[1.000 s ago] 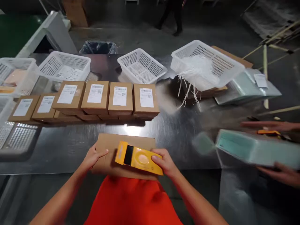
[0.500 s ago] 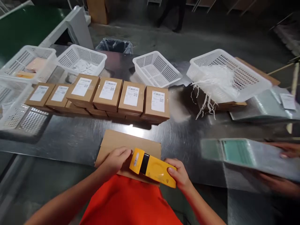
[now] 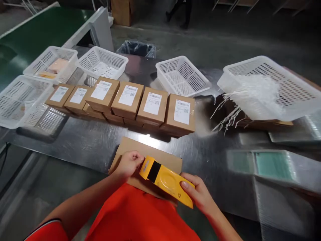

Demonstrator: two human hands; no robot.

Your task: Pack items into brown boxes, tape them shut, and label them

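My right hand (image 3: 197, 190) grips the right end of a yellow package (image 3: 173, 185), with the thumb on its top face. A black band crosses the package near its left end, and a rounded raised shape shows in its middle. My left hand (image 3: 130, 163) is closed in a pinch at the package's left corner; the fingertips are partly hidden. Beneath both hands, a flat piece of brown cardboard (image 3: 150, 147) lies at the table's near edge, in front of my orange-red clothing.
Several labelled brown boxes (image 3: 152, 103) stand stacked in a row on the metal table (image 3: 97, 144). White baskets (image 3: 183, 75) stand behind and at the left; one at the right holds white shredded filler (image 3: 258, 93). A blurred green-and-clear wrapped item (image 3: 273, 165) is at the right.
The view has turned left, so the table's contents sit farther right. Both hands stay on the yellow package, which has tilted slightly. The co-worker's hands at the right have mostly left the view.
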